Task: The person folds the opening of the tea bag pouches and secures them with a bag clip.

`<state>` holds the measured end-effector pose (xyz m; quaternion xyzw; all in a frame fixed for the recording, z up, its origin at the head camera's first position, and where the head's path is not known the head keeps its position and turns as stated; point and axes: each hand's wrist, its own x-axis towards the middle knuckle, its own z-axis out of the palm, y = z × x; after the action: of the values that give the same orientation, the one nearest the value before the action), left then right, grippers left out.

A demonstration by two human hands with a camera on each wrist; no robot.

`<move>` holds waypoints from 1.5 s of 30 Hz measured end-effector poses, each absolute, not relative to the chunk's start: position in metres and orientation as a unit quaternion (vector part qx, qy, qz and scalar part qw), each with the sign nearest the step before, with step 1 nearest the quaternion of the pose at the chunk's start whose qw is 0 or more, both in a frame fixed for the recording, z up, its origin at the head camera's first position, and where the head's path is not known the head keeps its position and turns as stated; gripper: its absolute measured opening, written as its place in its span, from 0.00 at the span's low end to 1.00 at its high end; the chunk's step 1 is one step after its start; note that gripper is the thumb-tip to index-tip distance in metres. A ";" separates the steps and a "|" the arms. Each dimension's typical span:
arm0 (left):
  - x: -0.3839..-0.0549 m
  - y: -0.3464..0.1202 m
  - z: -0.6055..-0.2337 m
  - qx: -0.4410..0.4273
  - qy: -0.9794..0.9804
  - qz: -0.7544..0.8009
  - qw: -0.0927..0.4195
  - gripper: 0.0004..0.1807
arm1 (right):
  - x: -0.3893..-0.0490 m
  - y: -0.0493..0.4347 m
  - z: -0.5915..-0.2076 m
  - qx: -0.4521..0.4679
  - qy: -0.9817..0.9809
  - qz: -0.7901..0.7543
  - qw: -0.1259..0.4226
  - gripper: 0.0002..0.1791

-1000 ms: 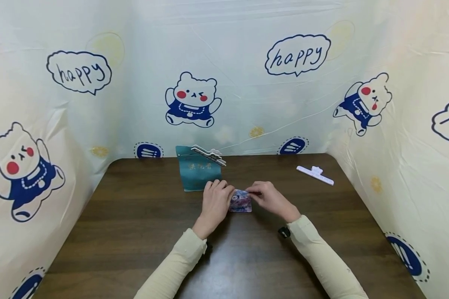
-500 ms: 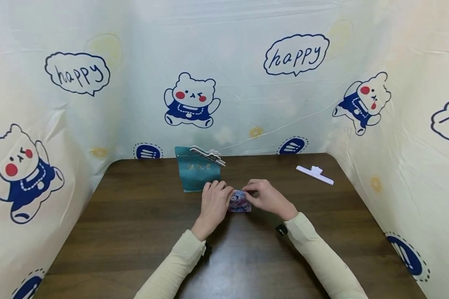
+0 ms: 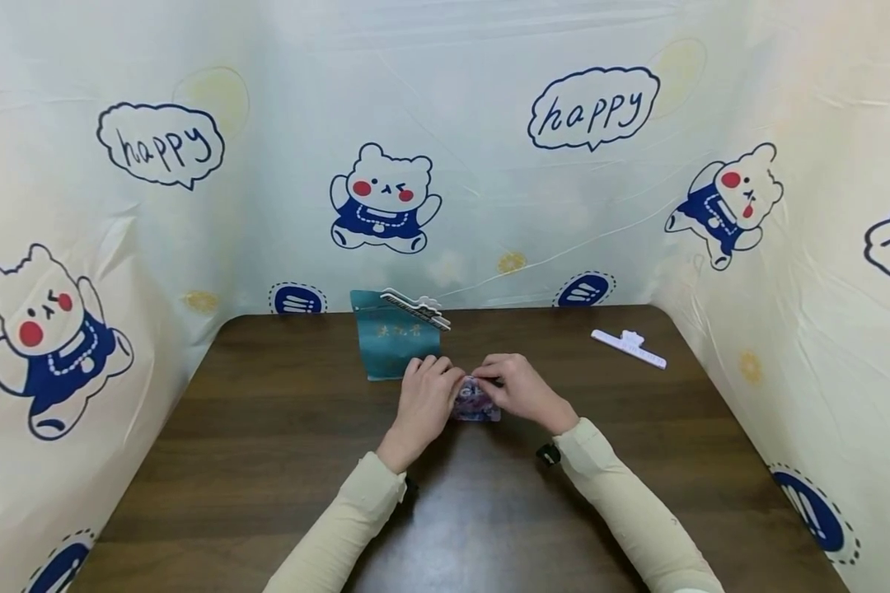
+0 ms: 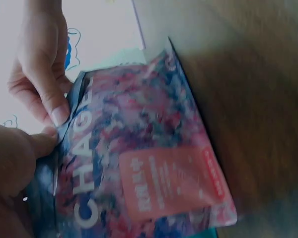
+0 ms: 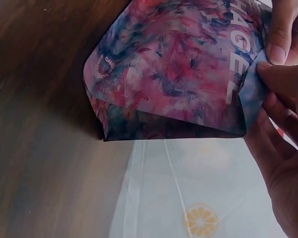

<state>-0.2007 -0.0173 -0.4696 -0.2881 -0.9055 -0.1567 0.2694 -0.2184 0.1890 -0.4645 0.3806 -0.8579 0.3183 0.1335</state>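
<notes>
A small pink, blue and purple patterned pouch (image 3: 478, 408) stands on the table between my hands. White capital letters run along its upper part, and a pink label (image 4: 169, 181) sits below them in the left wrist view. My left hand (image 3: 424, 402) pinches the top edge at the left. From the right, my right hand (image 3: 525, 390) pinches the same edge, its fingertips close to those of the left. In the right wrist view, a bluish flap (image 5: 253, 94) at the pouch's top is folded over under the thumbs. The fingers behind the pouch are partly hidden.
Behind my left hand a teal pouch (image 3: 393, 346) stands upright, with a long white-and-black bag clip (image 3: 417, 310) slanting across its top. A white bag clip (image 3: 629, 348) lies at the back right of the brown wooden table (image 3: 267, 461). Printed curtains (image 3: 489, 206) surround the table.
My right hand has slid left along the pouch's top edge toward the left hand. The left hand keeps its hold, and the teal pouch and the loose clip stay put.
</notes>
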 end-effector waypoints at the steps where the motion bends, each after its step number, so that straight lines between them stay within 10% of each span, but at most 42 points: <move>1: -0.201 -0.019 -0.469 -0.294 -0.905 -0.153 0.266 0.08 | -0.219 0.189 -0.464 0.381 -0.857 0.321 0.132 0.07; 20: -0.207 -0.033 -0.471 -0.313 -0.890 -0.201 0.263 0.08 | -0.221 0.189 -0.462 0.361 -0.864 0.336 0.100 0.06; 45: -0.206 -0.029 -0.469 -0.292 -0.901 -0.207 0.246 0.08 | -0.218 0.185 -0.476 0.381 -0.836 0.330 0.219 0.02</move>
<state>-0.2063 -0.0289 -0.4692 -0.2921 -0.9008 -0.2067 0.2461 -0.2183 0.1848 -0.4755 0.3806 -0.8357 0.3299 0.2187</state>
